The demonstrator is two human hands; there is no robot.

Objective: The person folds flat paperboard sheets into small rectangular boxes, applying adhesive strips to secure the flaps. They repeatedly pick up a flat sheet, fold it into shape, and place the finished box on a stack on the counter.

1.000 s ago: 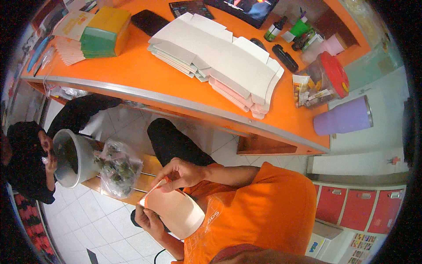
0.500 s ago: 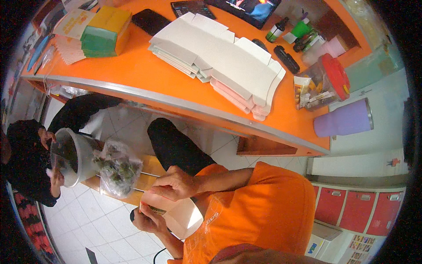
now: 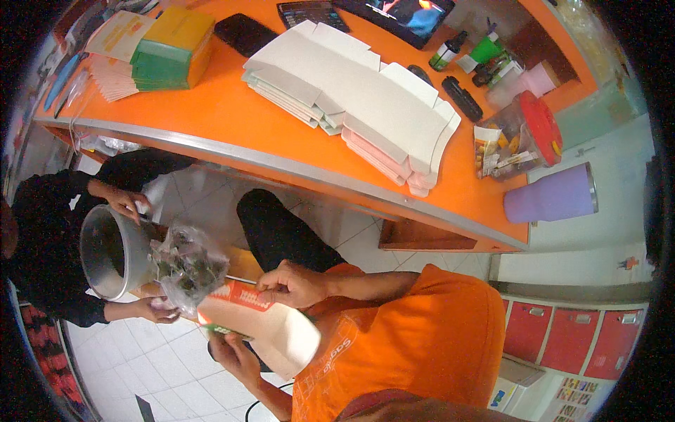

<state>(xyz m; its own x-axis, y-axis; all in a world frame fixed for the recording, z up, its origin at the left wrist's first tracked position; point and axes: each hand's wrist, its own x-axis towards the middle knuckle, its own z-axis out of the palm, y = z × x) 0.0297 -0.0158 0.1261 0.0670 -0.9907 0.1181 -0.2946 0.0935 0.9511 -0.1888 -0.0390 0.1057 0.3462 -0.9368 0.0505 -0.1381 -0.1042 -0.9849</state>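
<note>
Carton reaches farther left, orange-red band now showing

The left hand grips its near edge; the right hand pinches its far edge. Both touch it equally, its bulk lying right, toward the shirt, long axis seemingly left to right. The grips hide folds. Farther left, a tub's contents look too dark to identify.

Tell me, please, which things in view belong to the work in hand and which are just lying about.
In the work:
printed carton, held in the left hand and right hand
probably the stacked flat cartons on the orange table

Seemingly just lying about:
purple tumbler
clear jar with a red lid
calculator
</note>
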